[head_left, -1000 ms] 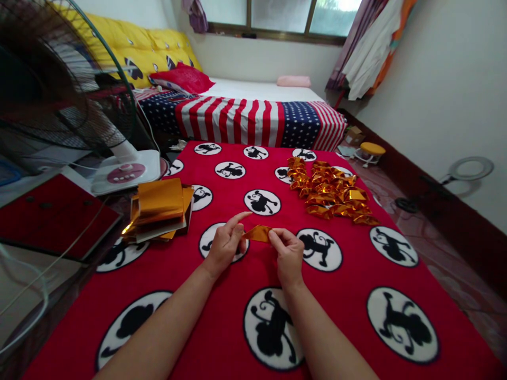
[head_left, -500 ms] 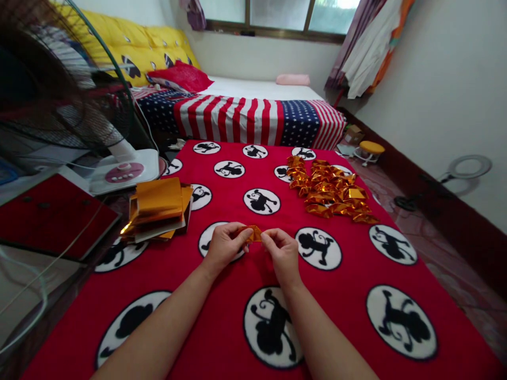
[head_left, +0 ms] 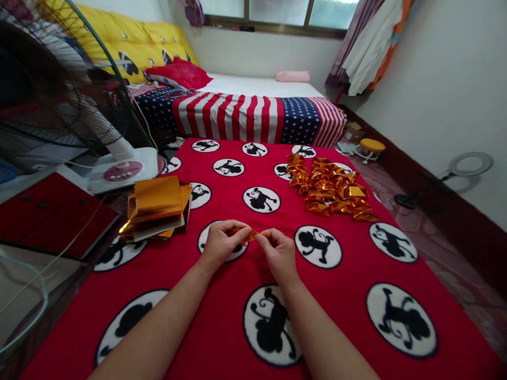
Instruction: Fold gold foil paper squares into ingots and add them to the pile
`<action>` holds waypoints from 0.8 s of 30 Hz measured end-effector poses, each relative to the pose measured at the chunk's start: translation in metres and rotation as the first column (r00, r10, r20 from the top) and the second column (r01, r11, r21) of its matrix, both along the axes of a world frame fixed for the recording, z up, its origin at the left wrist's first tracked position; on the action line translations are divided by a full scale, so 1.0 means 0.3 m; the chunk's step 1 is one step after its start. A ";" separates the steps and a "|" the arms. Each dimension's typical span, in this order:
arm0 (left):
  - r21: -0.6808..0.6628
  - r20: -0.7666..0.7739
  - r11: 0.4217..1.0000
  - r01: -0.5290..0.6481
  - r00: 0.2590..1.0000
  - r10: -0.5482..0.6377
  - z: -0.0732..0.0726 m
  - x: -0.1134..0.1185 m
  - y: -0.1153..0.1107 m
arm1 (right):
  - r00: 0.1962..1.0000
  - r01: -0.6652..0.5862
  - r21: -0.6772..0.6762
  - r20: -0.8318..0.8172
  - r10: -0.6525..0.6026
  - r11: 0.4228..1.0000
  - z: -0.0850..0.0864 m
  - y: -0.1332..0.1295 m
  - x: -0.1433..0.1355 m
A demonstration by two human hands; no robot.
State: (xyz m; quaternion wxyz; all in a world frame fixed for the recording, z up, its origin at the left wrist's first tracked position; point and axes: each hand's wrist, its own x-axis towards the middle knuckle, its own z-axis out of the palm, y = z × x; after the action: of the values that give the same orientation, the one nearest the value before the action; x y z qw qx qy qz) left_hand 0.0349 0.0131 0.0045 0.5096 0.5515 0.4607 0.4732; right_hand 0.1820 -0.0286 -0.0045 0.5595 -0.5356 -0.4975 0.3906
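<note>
Both hands meet above the middle of a red cloth (head_left: 222,327) printed with black monkeys in white circles. Between them is a small piece of folded gold foil paper (head_left: 250,236), partly hidden by fingers. My left hand (head_left: 222,243) pinches its left part between thumb and fingers. At the right end, my right hand (head_left: 279,252) grips the tip the same way. A stack of gold foil sheets (head_left: 158,198) lies to the left. Toward the back right, several folded gold foil ingots (head_left: 320,182) sit close together in rows.
An electric fan (head_left: 122,163) stands at the left beside a red-topped box (head_left: 55,211). Behind the cloth is a bed with a stars-and-stripes cover (head_left: 245,116). A yellow stool (head_left: 371,145) and a ring light (head_left: 471,164) are along the right wall.
My right hand has shifted slightly left, closer to my left hand. The foil piece looks flatter and more tilted, with less of it showing between the fingers.
</note>
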 end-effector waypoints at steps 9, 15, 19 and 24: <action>0.028 -0.014 0.999 0.030 0.999 -0.030 -0.002 0.004 -0.001 | 0.995 -0.097 -0.009 -0.032 0.097 0.995 -0.008 -0.001 0.005; 0.027 -0.065 0.995 0.095 0.994 -0.093 -0.002 0.006 0.001 | 0.998 -0.058 0.039 0.004 0.057 0.998 -0.005 0.005 0.007; -0.061 0.023 0.998 0.033 0.999 -0.031 -0.008 0.009 0.004 | 0.997 0.001 -0.010 -0.073 -0.002 1.000 -0.004 0.003 0.020; -0.071 0.012 0.997 0.018 1.000 -0.017 -0.010 0.006 0.006 | 0.996 0.013 -0.027 -0.090 -0.015 1.000 0.003 0.000 0.018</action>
State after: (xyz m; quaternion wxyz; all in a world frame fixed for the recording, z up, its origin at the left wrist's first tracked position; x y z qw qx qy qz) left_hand 0.0366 0.0149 0.0015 0.5355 0.5345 0.4694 0.4552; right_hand 0.1873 -0.0285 -0.0036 0.5771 -0.5283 -0.4626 0.4171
